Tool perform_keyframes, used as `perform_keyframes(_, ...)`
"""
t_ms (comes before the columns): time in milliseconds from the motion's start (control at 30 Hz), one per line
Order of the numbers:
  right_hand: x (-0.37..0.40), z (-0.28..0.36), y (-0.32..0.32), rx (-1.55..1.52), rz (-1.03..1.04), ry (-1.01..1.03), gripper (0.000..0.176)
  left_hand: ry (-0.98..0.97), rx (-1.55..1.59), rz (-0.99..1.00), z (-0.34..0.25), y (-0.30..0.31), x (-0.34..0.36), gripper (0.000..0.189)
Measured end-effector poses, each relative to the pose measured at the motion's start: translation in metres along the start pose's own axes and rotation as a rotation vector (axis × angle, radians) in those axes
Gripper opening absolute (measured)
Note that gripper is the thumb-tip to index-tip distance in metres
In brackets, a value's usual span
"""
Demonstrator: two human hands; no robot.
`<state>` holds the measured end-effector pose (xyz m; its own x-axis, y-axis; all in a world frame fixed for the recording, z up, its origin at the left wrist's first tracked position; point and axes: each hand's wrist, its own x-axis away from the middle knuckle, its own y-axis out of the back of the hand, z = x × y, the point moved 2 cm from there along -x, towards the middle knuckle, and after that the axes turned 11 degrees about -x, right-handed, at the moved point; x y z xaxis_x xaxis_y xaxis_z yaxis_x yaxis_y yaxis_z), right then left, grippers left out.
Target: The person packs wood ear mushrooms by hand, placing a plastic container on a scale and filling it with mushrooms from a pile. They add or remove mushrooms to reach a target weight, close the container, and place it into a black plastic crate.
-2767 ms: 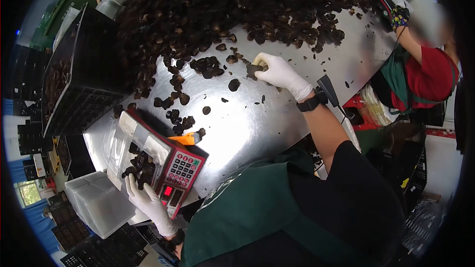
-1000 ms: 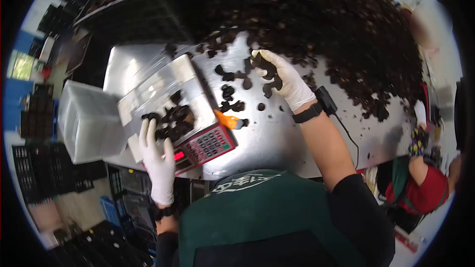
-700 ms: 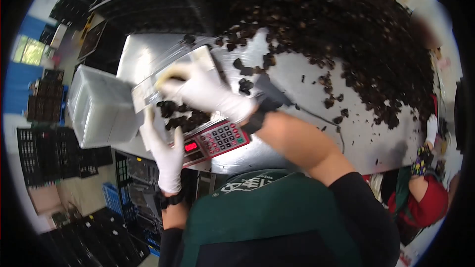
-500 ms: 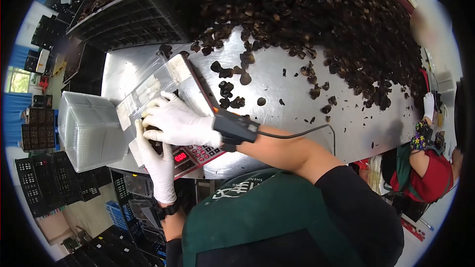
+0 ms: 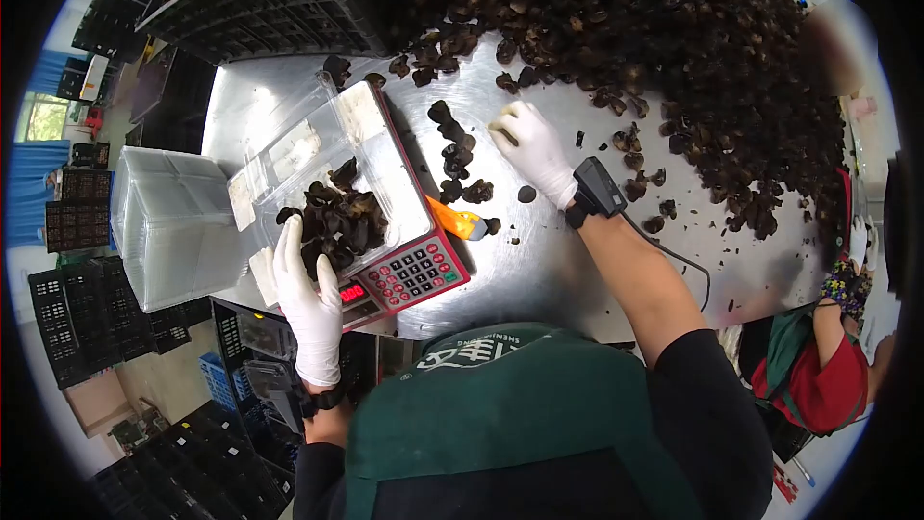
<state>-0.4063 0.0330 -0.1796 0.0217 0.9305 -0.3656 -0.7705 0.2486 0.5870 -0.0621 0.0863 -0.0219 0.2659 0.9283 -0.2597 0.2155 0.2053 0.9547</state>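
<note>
A pile of dark wood ear mushrooms [image 5: 337,221] lies in a clear plastic box [image 5: 371,169] on a red and white digital scale [image 5: 417,274]. My left hand [image 5: 306,313], in a white glove, rests at the pile's near left side. Its fingers are stretched out and touch the mushrooms, with the thumb apart. To the right of the scale, my right hand [image 5: 534,149], gloved too, is over the metal table near a short row of loose mushrooms [image 5: 457,154]. Its fingers are curled closed, and whatever may be inside them is hidden.
Stacked clear boxes [image 5: 173,231] stand left of the scale. An orange-handled tool [image 5: 457,220] lies beside the scale. A large mushroom heap [image 5: 626,19] covers the table's far side, next to a black crate [image 5: 279,14]. Another person [image 5: 818,366] is at the right.
My right hand has moved right, from over the box to the table beyond the scale, uncovering the mushroom pile. My left hand has stayed beside the pile. The camera view has shifted slightly.
</note>
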Motion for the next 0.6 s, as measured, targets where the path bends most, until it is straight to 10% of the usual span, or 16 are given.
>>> perform_keyframes(200, -0.058, 0.051, -0.035, 0.070, 0.275, 0.181, 0.051, -0.029, -0.023, -0.015, 0.003, -0.003, 0.000, 0.054)
perform_keyframes(400, -0.061, 0.013, -0.054, 0.075, 0.232, 0.191, 0.018, -0.002, -0.020, 0.000, -0.002, 0.000, 0.000, 0.053)
perform_keyframes(600, -0.029, 0.068, -0.002, -0.039, 0.327, 0.216, 0.023, -0.043, -0.073, -0.012, 0.000, 0.000, 0.000, 0.053)
